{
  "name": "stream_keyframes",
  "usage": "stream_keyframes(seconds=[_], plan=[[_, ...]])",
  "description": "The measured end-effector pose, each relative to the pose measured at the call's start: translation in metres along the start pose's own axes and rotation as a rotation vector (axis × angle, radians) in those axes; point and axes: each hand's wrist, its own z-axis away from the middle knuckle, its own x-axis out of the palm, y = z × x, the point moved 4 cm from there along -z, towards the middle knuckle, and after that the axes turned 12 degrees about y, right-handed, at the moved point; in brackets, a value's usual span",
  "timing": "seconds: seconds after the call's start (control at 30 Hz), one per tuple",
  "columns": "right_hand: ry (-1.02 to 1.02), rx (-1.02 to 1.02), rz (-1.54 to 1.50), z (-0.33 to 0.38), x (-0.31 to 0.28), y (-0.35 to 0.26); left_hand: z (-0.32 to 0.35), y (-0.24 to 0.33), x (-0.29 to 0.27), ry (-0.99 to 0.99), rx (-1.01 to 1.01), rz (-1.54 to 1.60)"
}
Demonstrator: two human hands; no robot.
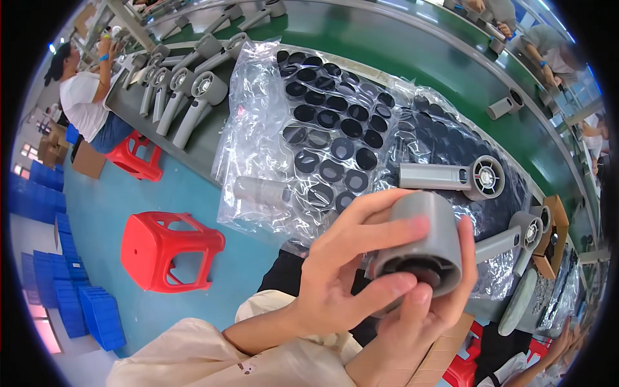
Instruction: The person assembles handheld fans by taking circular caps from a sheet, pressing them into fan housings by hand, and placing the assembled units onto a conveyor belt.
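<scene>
Close in front of me, a grey handheld fan [427,222] is held up, its round head tipped so that the open end faces me. My left hand [342,267] wraps it from the left, fingers along the top of the shell. From the right and below, my right hand [425,316] closes round the same head. Both thumbs meet at a dark round piece [429,269] in the opening; whether it is loose or fixed cannot be made out. The fan's handle is mostly hidden by my hands. Beyond them, another grey handheld fan [445,177] lies on clear plastic packaging.
Clear bags with rows of black discs [335,119] cover the bench. Several grey fans [187,97] lie at the left, others at the right near a cardboard box [553,238]. A green conveyor belt [361,48] runs behind. Red stools [164,248] stand left; co-workers sit around.
</scene>
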Motion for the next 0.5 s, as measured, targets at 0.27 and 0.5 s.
stream_keyframes(seconds=[0.27, 0.5], plan=[[0.106, -0.119, 0.0, 0.012, 0.005, 0.0, -0.003, -0.018, 0.009, -0.032, 0.321, 0.061], [0.111, -0.174, 0.046, 0.013, 0.011, 0.006, 0.003, -0.013, 0.005, 0.089, 0.183, 0.263]])
